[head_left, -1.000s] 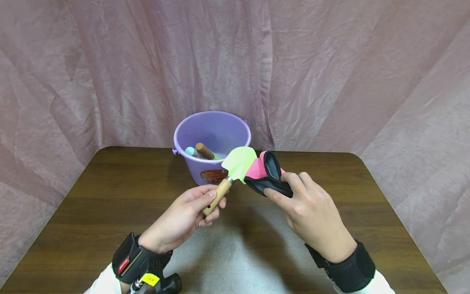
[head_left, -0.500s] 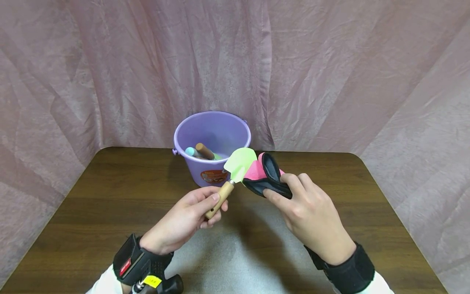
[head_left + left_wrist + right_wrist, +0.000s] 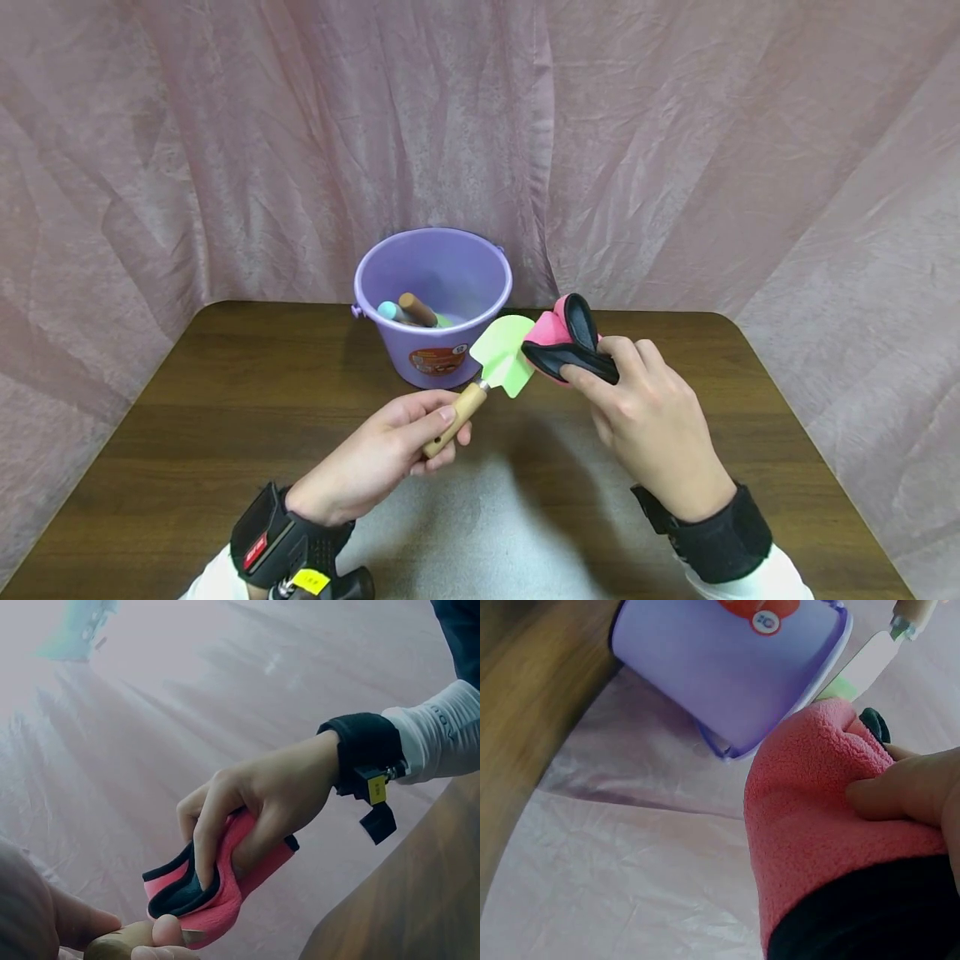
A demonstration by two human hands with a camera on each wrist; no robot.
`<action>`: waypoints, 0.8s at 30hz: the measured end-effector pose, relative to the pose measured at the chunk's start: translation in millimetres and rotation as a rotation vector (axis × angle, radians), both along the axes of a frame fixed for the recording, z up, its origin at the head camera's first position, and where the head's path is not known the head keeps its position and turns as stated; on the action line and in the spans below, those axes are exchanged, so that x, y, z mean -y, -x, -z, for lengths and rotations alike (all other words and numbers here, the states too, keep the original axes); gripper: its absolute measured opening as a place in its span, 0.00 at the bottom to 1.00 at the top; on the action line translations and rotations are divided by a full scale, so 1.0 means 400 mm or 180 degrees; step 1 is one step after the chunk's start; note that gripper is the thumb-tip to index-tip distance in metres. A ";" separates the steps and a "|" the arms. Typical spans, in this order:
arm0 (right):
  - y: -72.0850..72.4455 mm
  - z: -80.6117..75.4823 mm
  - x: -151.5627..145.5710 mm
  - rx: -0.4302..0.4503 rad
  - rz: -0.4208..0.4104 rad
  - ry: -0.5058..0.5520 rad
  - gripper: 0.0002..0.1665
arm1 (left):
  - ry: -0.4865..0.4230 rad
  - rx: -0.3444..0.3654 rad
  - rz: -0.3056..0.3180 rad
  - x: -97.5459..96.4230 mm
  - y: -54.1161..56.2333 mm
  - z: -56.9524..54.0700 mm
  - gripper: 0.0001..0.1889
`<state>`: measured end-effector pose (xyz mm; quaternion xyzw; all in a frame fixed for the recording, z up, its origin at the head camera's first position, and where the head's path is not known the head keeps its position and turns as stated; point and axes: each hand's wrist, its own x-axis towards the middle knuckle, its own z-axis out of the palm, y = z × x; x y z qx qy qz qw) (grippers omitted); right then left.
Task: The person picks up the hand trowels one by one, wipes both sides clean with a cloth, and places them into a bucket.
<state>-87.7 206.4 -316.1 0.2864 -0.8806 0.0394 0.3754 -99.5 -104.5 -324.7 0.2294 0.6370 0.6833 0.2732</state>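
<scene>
In the head view my left hand (image 3: 378,454) holds a garden trowel by its wooden handle (image 3: 456,419), thumb on top. The trowel's light green blade (image 3: 504,352) points up and to the right, in front of the bucket. My right hand (image 3: 651,421) grips a folded pink fleecy cloth (image 3: 551,331) with black edging, fingers pushed into its fold. The cloth's tip overlaps the blade's right edge in this view. From the right wrist, the cloth's pink pile (image 3: 810,795) shows beside the blade (image 3: 870,664). The left wrist view shows the handle (image 3: 112,946) between fingers.
A purple bucket (image 3: 397,354) stands at the back middle of the brown table (image 3: 225,392). Inside it lean a brown handle (image 3: 417,309) and a light blue handle (image 3: 390,311). A pink curtain (image 3: 300,150) hangs behind the table.
The trowel has shifted a little right and down. My right hand has moved the cloth right and up, toward the blade's right edge, exposing more of the blade.
</scene>
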 end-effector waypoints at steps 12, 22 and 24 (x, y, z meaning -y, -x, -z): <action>0.021 0.005 -0.025 0.0006 0.0167 0.0076 0.19 | 0.0067 -0.0110 0.0196 -0.003 -0.005 0.003 0.16; 0.021 0.005 -0.026 0.0023 0.0245 0.0107 0.19 | 0.0147 -0.0150 0.0250 -0.005 -0.011 0.000 0.15; 0.020 0.006 -0.025 0.0017 0.0230 0.0106 0.19 | 0.0146 -0.0136 0.0268 -0.005 -0.011 0.001 0.14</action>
